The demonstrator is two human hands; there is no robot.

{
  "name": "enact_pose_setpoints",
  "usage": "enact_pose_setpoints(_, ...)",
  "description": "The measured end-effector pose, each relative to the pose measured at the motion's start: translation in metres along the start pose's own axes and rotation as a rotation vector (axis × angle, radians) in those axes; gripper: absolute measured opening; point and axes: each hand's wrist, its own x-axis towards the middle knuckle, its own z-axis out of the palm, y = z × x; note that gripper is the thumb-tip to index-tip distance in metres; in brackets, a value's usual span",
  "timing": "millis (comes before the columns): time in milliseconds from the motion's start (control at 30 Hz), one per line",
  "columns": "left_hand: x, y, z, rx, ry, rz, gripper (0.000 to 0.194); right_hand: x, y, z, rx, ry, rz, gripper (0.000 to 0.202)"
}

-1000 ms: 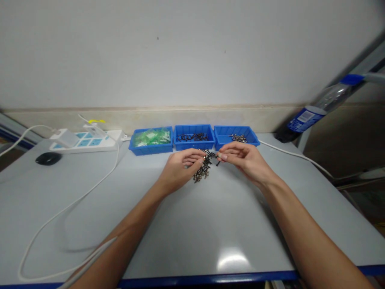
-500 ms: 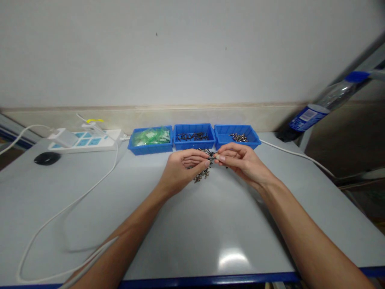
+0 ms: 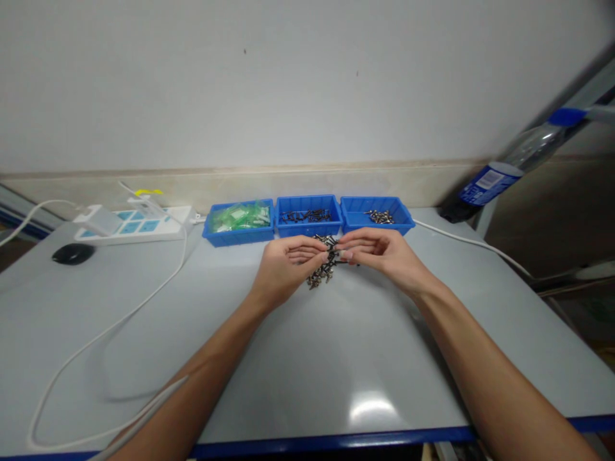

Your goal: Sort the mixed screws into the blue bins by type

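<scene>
At six o'clock from the heap of screws (image 3: 319, 278), the table (image 3: 307, 365) ended in a blue edge; its pale top was smooth and glossy, with one bright reflection. The forearms came in at about seven and five o'clock, and the lower border cut them off. A thin white cable (image 3: 120, 323) curved at eight o'clock and crossed the left forearm, where its end was difficult to follow.

The left hand (image 3: 288, 266) was at nine o'clock of the heap and the right hand (image 3: 379, 251) at three, both with bent fingers, the thumbs turned toward each other. Whether either pinched a small screw between thumb and fingertips, I could not tell. The heap lay on the table under the fingertips, partly covered by them: slender metal pieces, some dark, some silvery.

At nine o'clock, well apart, lay a rounded black object (image 3: 73, 254). Three blue trays stood beyond: at ten o'clock one with shiny green packets (image 3: 243, 216), at twelve one with dark screws (image 3: 312, 216), and between one and two one with silvery screws (image 3: 382, 217), close behind the right hand. A white power strip (image 3: 144, 235) lay between nine and ten; a clear bottle (image 3: 490, 182) with dark liquid appeared tilted at two. Behind was a plain wall (image 3: 307, 96).
</scene>
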Motion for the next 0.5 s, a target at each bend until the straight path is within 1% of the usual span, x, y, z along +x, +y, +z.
enact_pose_setpoints(133, -0.002, 0.002, 0.0, -0.041, -0.066, -0.009, 0.02, -0.004, -0.003, 0.006, -0.014, -0.053, -0.027, 0.026)
enact_pose_setpoints(200, 0.0, 0.003, -0.001, -0.08, -0.104, -0.018, 0.021, -0.004, -0.005, 0.007, -0.049, -0.062, -0.034, 0.026)
enact_pose_setpoints(233, 0.001, 0.004, -0.002, -0.095, -0.101, -0.018, 0.022, -0.004, -0.006, 0.005, -0.062, -0.057, -0.037, 0.028)
enact_pose_setpoints(267, 0.004, 0.004, -0.003, -0.103, -0.074, -0.011, 0.022, -0.004, -0.006, 0.002, -0.081, -0.042, -0.042, 0.03)
enact_pose_setpoints(333, 0.011, 0.004, -0.007, -0.098, 0.048, 0.021, 0.024, -0.003, -0.008, -0.007, -0.175, 0.031, -0.073, 0.032)
enact_pose_setpoints(400, 0.019, 0.002, -0.011, -0.086, 0.194, 0.052, 0.03, -0.003, -0.008, -0.018, -0.367, 0.11, -0.125, 0.027)
enact_pose_setpoints(433, 0.023, 0.0, -0.013, -0.082, 0.236, 0.054, 0.037, -0.003, -0.007, -0.023, -0.488, 0.128, -0.148, 0.024)
enact_pose_setpoints(467, 0.026, -0.002, -0.015, -0.079, 0.246, 0.047, 0.044, -0.003, -0.006, -0.026, -0.594, 0.126, -0.159, 0.02)
enact_pose_setpoints(500, 0.028, -0.004, -0.017, -0.073, 0.232, 0.035, 0.051, -0.003, -0.005, -0.028, -0.68, 0.112, -0.161, 0.017)
